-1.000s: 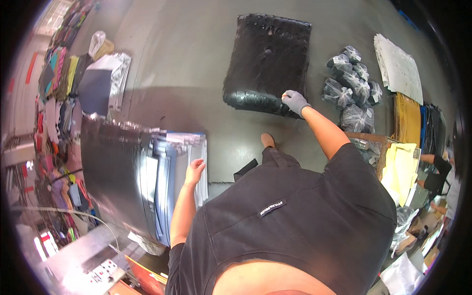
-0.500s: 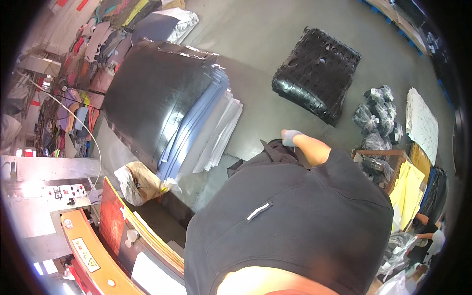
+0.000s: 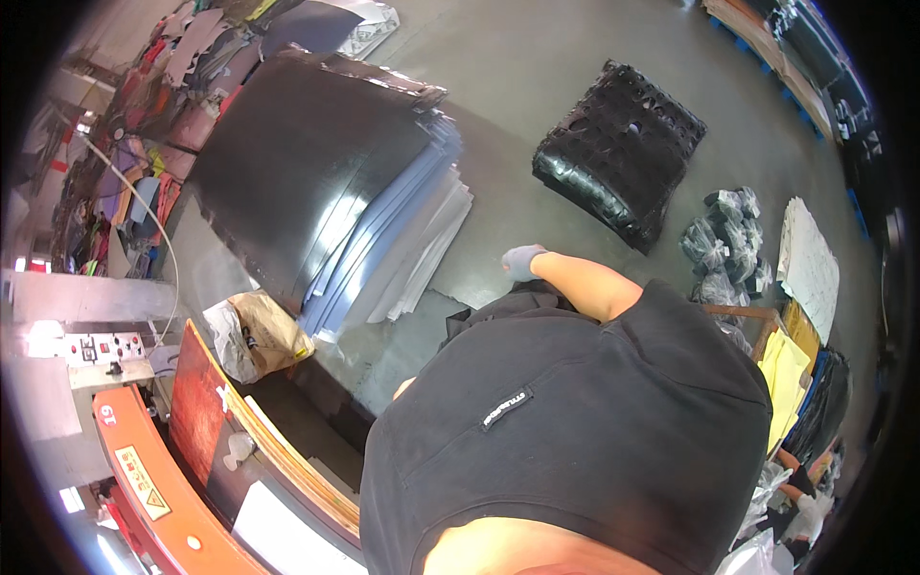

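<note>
My right hand (image 3: 524, 261), in a grey glove with bare fingertips, reaches out past the front of my black shirt (image 3: 575, 402). Its fingers point left and bend down out of sight, so their grip cannot be made out. Under it is bunched dark cloth (image 3: 522, 302). Only a sliver of skin shows at my left side; the left hand is hidden behind my body. Left of the right hand stands a stack of blue and grey sheets (image 3: 383, 254), topped by a large glossy black sheet (image 3: 302, 163). Ahead on the right lies a folded black sheet with punched holes (image 3: 623, 144).
An orange curved machine guard (image 3: 144, 470) and a control panel (image 3: 105, 348) stand at the left. A paper sack (image 3: 264, 335) lies beside the stack. Plastic-wrapped bundles (image 3: 728, 240), a white board (image 3: 808, 254) and yellow sheets (image 3: 784, 383) are at the right, near another person (image 3: 805, 508).
My right hand has moved left and slightly forward, and the arm is stretched further across. A bit of skin now shows at my left side. The view has shifted slightly.
</note>
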`<state>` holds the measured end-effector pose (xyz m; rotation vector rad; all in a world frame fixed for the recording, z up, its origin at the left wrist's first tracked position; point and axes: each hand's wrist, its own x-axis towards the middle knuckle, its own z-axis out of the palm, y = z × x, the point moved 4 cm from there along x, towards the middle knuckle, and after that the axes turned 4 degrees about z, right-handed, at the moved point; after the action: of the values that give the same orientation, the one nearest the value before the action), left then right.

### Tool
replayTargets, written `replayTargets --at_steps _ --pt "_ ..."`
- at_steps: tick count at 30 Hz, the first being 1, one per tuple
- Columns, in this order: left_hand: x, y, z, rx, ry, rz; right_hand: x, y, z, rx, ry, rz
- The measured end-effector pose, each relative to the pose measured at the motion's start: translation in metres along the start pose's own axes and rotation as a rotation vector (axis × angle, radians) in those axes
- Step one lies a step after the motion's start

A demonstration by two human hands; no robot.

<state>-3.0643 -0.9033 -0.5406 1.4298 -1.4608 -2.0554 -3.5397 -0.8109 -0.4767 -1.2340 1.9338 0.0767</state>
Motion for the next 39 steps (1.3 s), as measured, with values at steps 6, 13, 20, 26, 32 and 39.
replayTargets --at_steps 6,13,20,26,32,39 --pt "0.059 0.172 0.082 0.353 -0.009 0.315 -0.015 0.135 -0.012 0.104 0.037 0.225" --pt "0.240 0.416 0.326 1.221 0.114 1.101 0.045 0.311 -0.077 0.339 0.137 0.507" --pt "0.413 0.429 0.401 1.945 0.364 0.562 0.151 0.439 -0.125 0.485 0.008 0.608" --pt "0.415 0.418 0.393 2.042 0.463 0.780 0.265 0.535 -0.123 0.492 -0.060 0.724" --pt "0.417 0.422 0.400 2.129 0.379 0.778 0.377 0.576 -0.100 0.423 -0.031 0.774" --pt "0.413 0.420 0.396 2.179 0.312 0.699 0.445 0.598 -0.070 0.230 -0.080 0.918"
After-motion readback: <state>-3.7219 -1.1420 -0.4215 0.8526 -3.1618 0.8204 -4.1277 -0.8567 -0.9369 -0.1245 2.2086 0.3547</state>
